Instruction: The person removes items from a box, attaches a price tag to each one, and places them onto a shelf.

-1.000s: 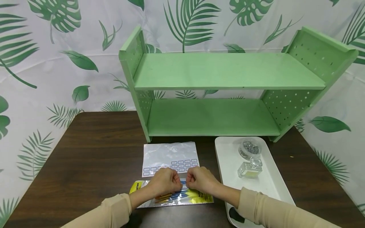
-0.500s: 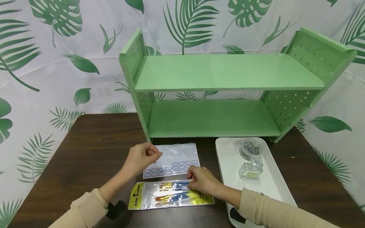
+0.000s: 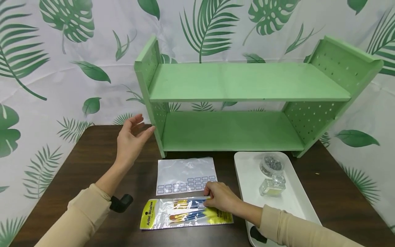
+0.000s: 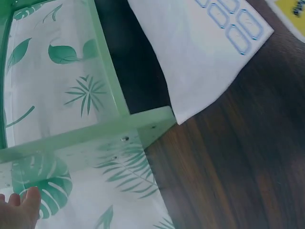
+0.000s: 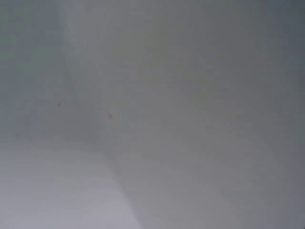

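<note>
My right hand (image 3: 223, 198) is over the right part of a clear packet of artist brushes (image 3: 163, 216), fingers curled, pinching a small blue-edged label sticker (image 3: 201, 205) at the fingertips. Whether the sticker touches the packet cannot be told. My left hand (image 3: 131, 139) is raised beside the left side of a green shelf (image 3: 216, 132), fingers spread and relaxed, with nothing in them. Its fingertips (image 4: 31, 198) show at the lower left of the left wrist view, near the shelf's side. A label sheet (image 3: 185, 168) lies between packet and shelf. The right wrist view is a grey blur.
A white tray (image 3: 293, 202) on the right holds a round clear tub (image 3: 272, 164) of grey bits and a square glass bottle (image 3: 273, 187). All stand on the dark wooden table (image 3: 92, 151). A leaf-print cloth (image 3: 102, 44) hangs behind.
My left hand has left the brush packet and moved up and left, over the label sheet, to the shelf's left side, its fingers spreading. The right hand has stayed at the packet.
</note>
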Demonstrator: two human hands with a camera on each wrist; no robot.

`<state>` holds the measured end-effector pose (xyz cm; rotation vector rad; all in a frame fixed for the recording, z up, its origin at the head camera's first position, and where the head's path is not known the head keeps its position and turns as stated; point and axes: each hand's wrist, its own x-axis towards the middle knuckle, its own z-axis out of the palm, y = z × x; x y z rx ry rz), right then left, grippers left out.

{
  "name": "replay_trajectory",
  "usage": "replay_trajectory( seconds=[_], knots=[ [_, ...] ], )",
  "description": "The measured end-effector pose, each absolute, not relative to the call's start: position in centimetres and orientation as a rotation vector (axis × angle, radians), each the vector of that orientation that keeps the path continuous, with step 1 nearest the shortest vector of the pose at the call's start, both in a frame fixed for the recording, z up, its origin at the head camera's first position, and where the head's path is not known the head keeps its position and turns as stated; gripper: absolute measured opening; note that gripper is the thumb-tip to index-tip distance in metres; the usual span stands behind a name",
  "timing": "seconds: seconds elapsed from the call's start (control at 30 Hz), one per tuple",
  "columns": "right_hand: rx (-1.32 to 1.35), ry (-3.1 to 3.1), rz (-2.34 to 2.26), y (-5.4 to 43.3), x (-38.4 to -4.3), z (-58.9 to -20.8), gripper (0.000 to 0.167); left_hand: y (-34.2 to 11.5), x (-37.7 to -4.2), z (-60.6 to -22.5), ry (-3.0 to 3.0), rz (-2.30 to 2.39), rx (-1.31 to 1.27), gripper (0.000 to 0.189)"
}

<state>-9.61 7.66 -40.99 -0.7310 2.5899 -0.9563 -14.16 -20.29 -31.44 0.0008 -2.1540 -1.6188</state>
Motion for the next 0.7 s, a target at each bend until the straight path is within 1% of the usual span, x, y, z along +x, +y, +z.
replay_trajectory(
  seconds=[0.1, 0.23, 0.5, 0.7],
  knots=[
    [-0.739, 2.604, -0.946, 7.8, -9.6, -41.1, 0.023, -19.8, -14.9, -31.4, -2.195, -1.615, -0.068, 0.056],
    [-0.753, 2.623, -0.916, 7.8, -9.6, -41.1, 0.024, -19.3, -15.5, -31.7, -2.218, -1.596, -0.112, 0.054],
    [-0.766, 2.613, -0.876, 8.0, -9.8, -40.9, 0.024, -19.2, -16.0, -32.3, -2.199, -1.503, -0.084, 0.044],
    [-0.786, 2.605, -0.824, 8.5, -9.9, -40.6, 0.026, -19.1, -16.3, -32.5, -2.191, -1.462, -0.072, 0.042]
  ],
)
